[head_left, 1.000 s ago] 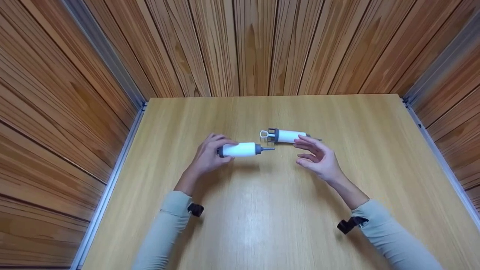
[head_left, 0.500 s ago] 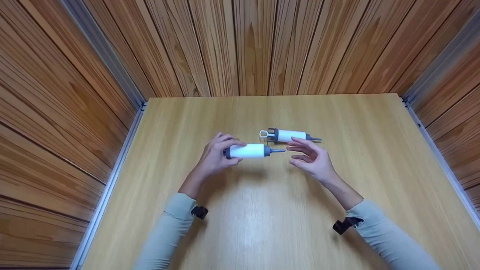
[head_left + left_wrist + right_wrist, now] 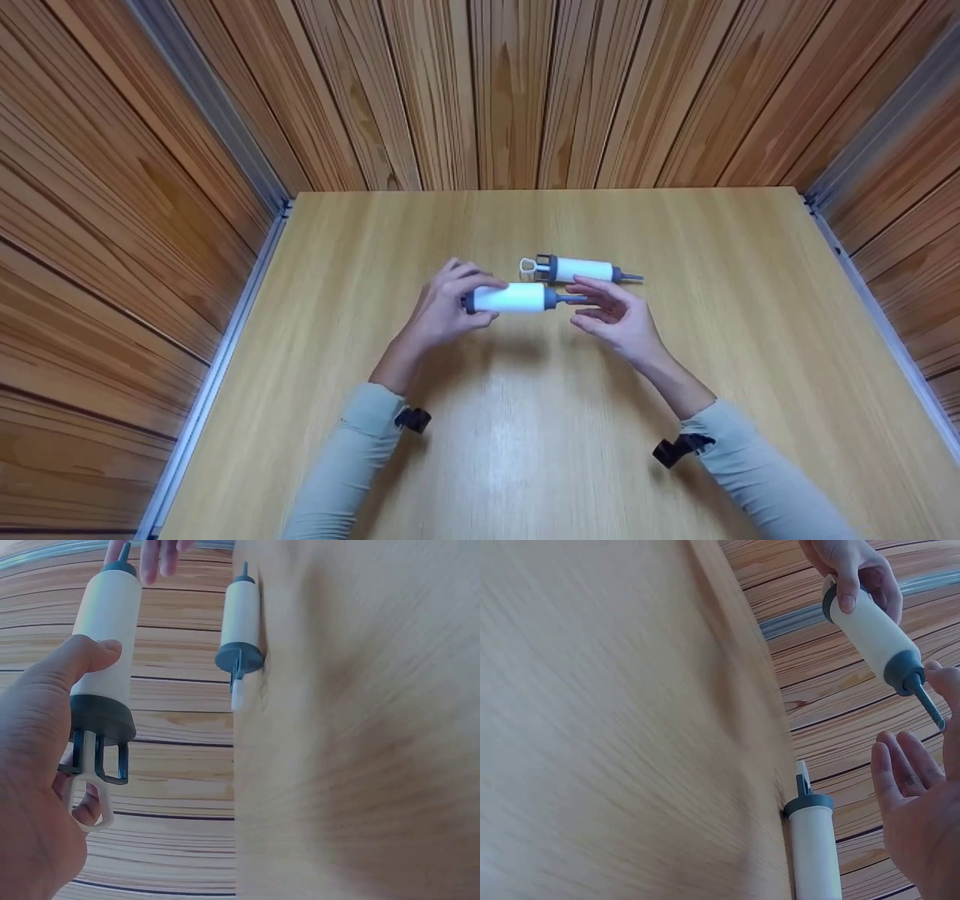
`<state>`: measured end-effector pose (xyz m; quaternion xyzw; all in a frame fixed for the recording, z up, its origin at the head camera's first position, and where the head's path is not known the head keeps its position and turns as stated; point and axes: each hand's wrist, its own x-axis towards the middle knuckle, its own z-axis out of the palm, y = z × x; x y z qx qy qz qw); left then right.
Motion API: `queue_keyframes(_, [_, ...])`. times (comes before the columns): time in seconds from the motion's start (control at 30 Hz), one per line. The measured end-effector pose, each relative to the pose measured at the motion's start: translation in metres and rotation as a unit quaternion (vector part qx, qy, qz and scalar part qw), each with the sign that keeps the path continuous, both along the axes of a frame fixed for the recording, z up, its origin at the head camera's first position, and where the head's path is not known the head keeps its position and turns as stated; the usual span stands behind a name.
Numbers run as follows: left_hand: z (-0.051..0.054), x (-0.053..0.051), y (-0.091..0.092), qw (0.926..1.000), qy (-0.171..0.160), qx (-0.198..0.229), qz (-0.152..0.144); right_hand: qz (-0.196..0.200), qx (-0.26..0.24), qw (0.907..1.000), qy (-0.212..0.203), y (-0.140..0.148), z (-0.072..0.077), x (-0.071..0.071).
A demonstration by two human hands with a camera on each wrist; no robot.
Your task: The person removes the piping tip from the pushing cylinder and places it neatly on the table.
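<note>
In the head view my left hand (image 3: 450, 304) grips a white cylinder with grey ends (image 3: 514, 298) near its rear, held above the table with its thin nozzle (image 3: 571, 298) pointing right. The left wrist view shows my thumb across the white barrel (image 3: 111, 611), and a white ring handle (image 3: 91, 802) at the rear below a grey collar. My right hand (image 3: 619, 322) is around the nozzle tip with fingers spread and bent; whether it touches is unclear. In the right wrist view its palm (image 3: 930, 829) faces the nozzle (image 3: 928, 701), and it holds nothing.
A second, similar white and grey cylinder (image 3: 585, 270) lies on the wooden table (image 3: 510, 450), just behind the held one, nozzle to the right. Wood-plank walls (image 3: 510, 97) with metal rails (image 3: 217, 352) stand at the back and both sides.
My left hand has carried the held cylinder to the right. My right hand has moved a little to the left, and the nozzle now reaches its fingers. The second cylinder has stayed put.
</note>
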<state>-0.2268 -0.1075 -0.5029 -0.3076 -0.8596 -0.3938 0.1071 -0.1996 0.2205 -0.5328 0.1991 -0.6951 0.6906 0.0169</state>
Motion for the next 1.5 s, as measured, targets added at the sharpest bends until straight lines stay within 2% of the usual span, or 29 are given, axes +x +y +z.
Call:
queue_keyframes(0.23, [0.005, 0.0, 0.009, 0.9999, 0.012, -0.007, -0.008, -0.024, 0.001, 0.9997, -0.004, -0.006, 0.005, -0.001])
queue_keyframes(0.73, [0.008, 0.007, 0.02, 0.9982, 0.045, -0.024, -0.03, -0.058, 0.037, 0.9974, -0.024, -0.014, 0.007, 0.005])
queue_keyframes(1.07, [0.01, 0.007, 0.02, 0.9958, 0.06, -0.052, -0.046, -0.062, 0.034, 0.9972, -0.021, -0.009, 0.011, 0.006])
queue_keyframes(1.27, [0.009, 0.01, 0.018, 0.9952, 0.068, -0.048, -0.052, -0.067, 0.019, 0.9973, -0.023, -0.009, 0.014, 0.006])
queue_keyframes(1.5, [0.014, 0.015, 0.019, 0.9935, 0.083, -0.046, -0.063, -0.06, 0.022, 0.9973, -0.036, -0.011, 0.019, 0.01])
